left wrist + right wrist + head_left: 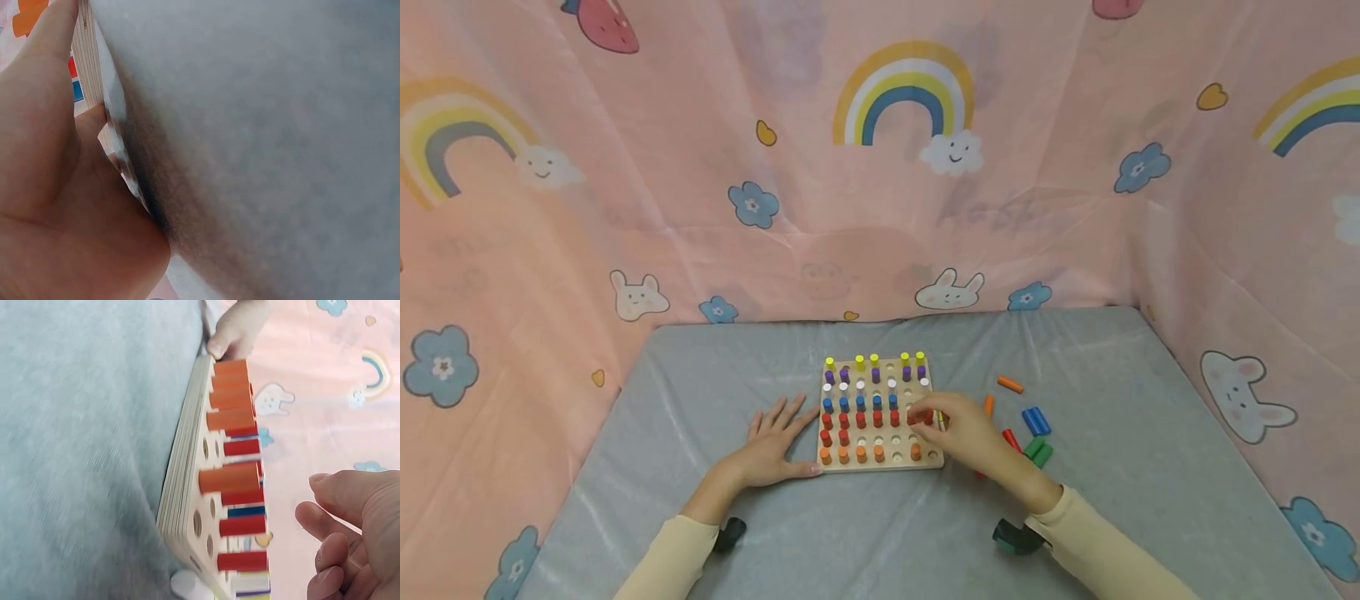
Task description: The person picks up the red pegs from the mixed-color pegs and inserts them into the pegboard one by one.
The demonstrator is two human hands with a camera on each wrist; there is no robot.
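Seven rows of coloured pegs (877, 419) stand in a wooden board (868, 468) on the grey cloth (737, 358). Over its right side hovers the right hand (964, 429), fingers loosely bent, gripping nothing. The left hand (767, 454) rests with fingers spread, thumb at the board's near left corner. Loose pegs (1036, 421), orange, blue, red and green, lie rightward; pink rainbow-printed fabric (865, 242) hangs behind.
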